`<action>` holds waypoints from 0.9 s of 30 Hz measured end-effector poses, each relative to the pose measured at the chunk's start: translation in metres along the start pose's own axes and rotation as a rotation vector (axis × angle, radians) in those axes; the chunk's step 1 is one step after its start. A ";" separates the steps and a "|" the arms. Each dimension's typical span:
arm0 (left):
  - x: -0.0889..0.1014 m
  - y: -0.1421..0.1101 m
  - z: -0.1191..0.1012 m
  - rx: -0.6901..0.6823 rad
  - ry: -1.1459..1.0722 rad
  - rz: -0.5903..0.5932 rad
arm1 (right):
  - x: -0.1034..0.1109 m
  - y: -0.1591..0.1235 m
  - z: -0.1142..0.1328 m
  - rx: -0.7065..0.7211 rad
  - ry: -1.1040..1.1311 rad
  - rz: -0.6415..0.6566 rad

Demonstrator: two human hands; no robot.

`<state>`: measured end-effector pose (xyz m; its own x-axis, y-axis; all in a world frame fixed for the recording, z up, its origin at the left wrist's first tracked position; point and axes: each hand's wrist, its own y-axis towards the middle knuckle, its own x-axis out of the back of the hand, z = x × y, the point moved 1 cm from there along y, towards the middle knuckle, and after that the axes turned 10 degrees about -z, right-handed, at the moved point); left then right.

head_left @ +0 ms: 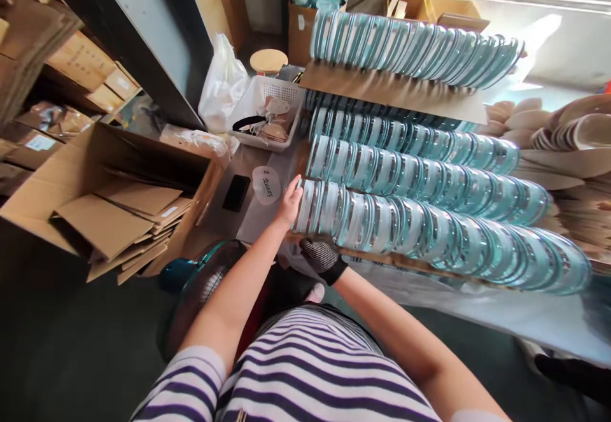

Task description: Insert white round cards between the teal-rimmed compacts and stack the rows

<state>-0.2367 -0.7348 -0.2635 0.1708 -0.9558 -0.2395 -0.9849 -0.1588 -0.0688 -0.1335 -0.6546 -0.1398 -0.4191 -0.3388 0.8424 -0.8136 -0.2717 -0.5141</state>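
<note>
Round, blue-tinted glass lids with shiny rims stand on edge in the nearest row [401, 225]. My bare left hand [289, 202] lies against the left end of this row, its fingers stretched upward along the first lid. Just below the row's front edge is my right hand [321, 256], in a dark striped glove. Its fingers are curled in by the brown edge under the lids; what they hold, if anything, is hidden. Behind stand a second row of lids [424, 177] and a third row [410, 132].
Another lid row [415, 46] stands on a cardboard sheet [391, 91] at the back. Left are a white basket [293, 119], a dark phone-like slab [236, 193], an open carton [33, 218] and a fan [205, 288]. Stacked wooden-looking pieces [573, 174] lie right.
</note>
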 end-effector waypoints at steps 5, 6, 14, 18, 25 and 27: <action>-0.001 -0.020 -0.036 -0.486 0.407 0.101 | 0.074 0.027 -0.066 -0.310 -0.092 -0.295; -0.002 -0.022 -0.041 -0.520 0.466 0.154 | 0.088 0.043 -0.080 -0.349 -0.114 -0.256; -0.007 -0.023 -0.045 -0.545 0.568 0.195 | 0.112 0.130 -0.121 -0.202 -0.046 0.154; -0.006 -0.029 -0.053 -0.544 0.660 0.205 | 0.115 0.126 -0.123 -0.173 -0.084 0.198; -0.001 -0.040 -0.070 -0.570 0.897 0.206 | 0.117 0.120 -0.125 -0.080 -0.120 0.253; -0.002 -0.039 -0.066 -0.585 0.911 0.195 | 0.118 0.117 -0.120 -0.070 -0.148 0.265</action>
<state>-0.2004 -0.7434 -0.1961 0.1632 -0.7636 0.6248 -0.8947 0.1524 0.4200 -0.3266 -0.6181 -0.0809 -0.5613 -0.5189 0.6448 -0.7115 -0.0954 -0.6961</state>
